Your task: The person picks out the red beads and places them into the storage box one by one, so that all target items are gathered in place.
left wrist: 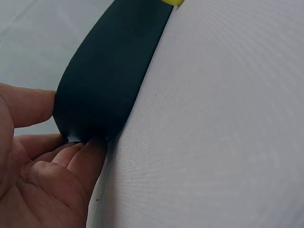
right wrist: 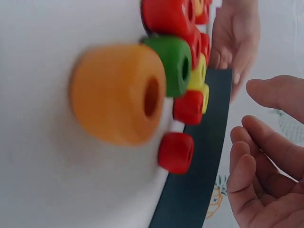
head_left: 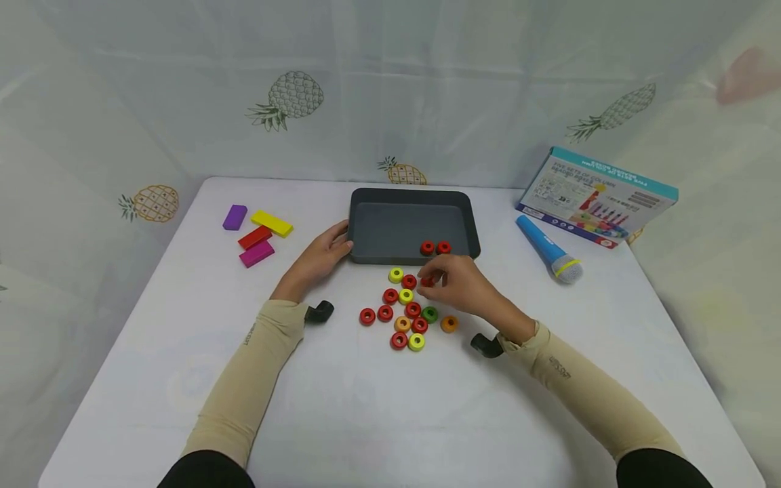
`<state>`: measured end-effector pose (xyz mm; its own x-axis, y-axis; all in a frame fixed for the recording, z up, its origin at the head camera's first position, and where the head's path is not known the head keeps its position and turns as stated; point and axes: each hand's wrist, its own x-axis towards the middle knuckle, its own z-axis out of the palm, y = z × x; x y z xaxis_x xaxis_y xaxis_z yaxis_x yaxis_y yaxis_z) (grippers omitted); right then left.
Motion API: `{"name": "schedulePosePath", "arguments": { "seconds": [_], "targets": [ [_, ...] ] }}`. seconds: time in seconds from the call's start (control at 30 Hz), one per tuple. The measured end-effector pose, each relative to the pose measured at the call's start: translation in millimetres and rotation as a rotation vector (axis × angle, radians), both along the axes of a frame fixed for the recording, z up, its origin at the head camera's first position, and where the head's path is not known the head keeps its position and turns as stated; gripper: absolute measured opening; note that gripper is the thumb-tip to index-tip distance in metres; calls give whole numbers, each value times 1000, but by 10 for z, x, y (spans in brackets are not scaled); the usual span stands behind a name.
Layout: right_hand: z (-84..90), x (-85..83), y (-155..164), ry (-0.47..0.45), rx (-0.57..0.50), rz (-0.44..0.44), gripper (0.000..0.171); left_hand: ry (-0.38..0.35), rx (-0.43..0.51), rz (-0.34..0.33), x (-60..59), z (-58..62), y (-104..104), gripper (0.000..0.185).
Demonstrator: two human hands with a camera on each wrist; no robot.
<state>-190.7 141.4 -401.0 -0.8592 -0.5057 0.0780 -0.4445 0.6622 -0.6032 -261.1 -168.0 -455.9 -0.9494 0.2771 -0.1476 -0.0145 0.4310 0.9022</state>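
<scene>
A dark grey tray (head_left: pixel 415 227) lies at the back of the table, two red beads (head_left: pixel 427 248) inside it near the front wall. My left hand (head_left: pixel 320 259) holds its left front corner, thumb at the rim and the other fingers bent against the wall, as the left wrist view shows. My right hand (head_left: pixel 457 285) hovers just before the tray, over a red bead (right wrist: pixel 175 153). Its thumb and fingers are apart, with no bead between them. Loose red, yellow, green and orange beads lie in front of the tray, an orange bead (right wrist: pixel 118 95) nearest the right wrist camera.
Purple, yellow, red and magenta blocks (head_left: pixel 256 255) lie at the left. On the right are a blue toy microphone (head_left: pixel 546 245) and a printed box (head_left: pixel 598 196) leaning at the table's back edge. A pineapple-print curtain (head_left: pixel 427 81) hangs behind.
</scene>
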Motion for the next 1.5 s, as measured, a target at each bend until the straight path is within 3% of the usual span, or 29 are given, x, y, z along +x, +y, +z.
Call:
{"name": "schedulePosePath", "arguments": {
  "seconds": [0.23, 0.63, 1.07, 1.5],
  "targets": [
    [-44, 124, -50, -61, 21, 18, 25, 3, 14, -2, -18, 30, 4, 64],
    [-220, 240, -103, -70, 67, 41, 19, -13, 5, -17, -6, 22, 22, 64],
    [-245, 245, -166, -158, 80, 10, 17, -20, 4, -4, 15, -34, 14, 64],
    [-220, 229, -190, -141, 66, 24, 17, -2, -27, -1, 2, 1, -8, 64]
  ]
}}
